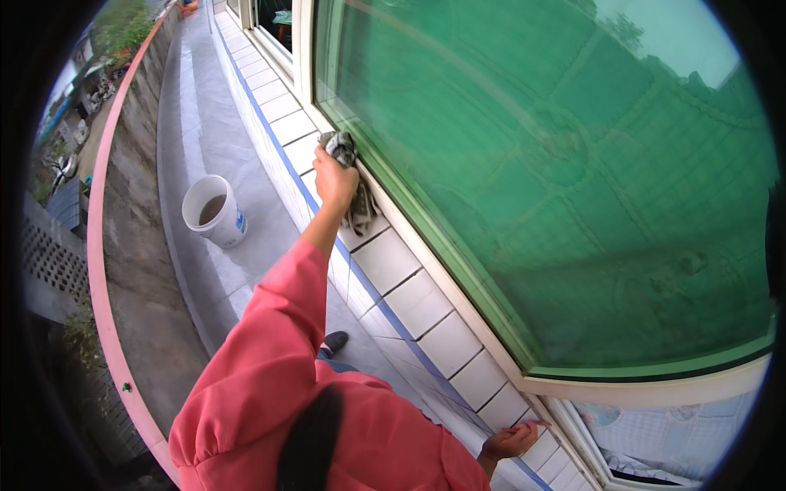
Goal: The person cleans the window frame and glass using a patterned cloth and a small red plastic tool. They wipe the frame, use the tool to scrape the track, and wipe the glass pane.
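My left hand (336, 179) grips a crumpled, dark patterned cloth (362, 212). The cloth lies on the white-tiled window ledge (388, 261), against the pale frame (424, 253) of a large green-tinted window (522, 184). One bunched end sticks out above my fingers, and the rest hangs back below the hand. Far down the ledge at the lower right, my right hand (516, 440) is at the tiles by the corner of the frame. Its fingers are bent, with something thin and reddish near them; whether it holds anything is unclear.
A white plastic bucket (236, 230) with murky brown water stands on the grey tiled walkway (212, 132). A low wall with a pink-topped edge (96, 227) runs along the left, with lower ground beyond. Another window (669, 429) is at lower right. A dark shoe (336, 341) shows below me.
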